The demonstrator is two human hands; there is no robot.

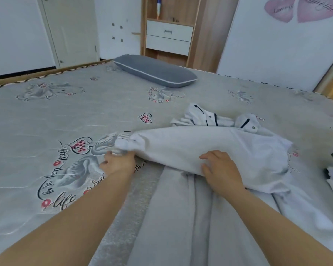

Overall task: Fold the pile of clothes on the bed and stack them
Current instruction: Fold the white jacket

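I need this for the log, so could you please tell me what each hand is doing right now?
Left hand: holds the gathered end of the white garment.
Right hand: open, fingers resting flat on the same garment.

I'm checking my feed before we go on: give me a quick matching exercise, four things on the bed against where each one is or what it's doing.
Things:
1. left hand
2. right hand
3. grey pillow
4. white shirt with dark piping

Places or states:
A. lies at the far side of the bed, near the wooden shelf unit
B. holds the gathered end of the white garment
C. lies crumpled just beyond the white garment
D. rests on top of the white garment, fingers spread

Pairs: 1-B, 2-D, 3-A, 4-C
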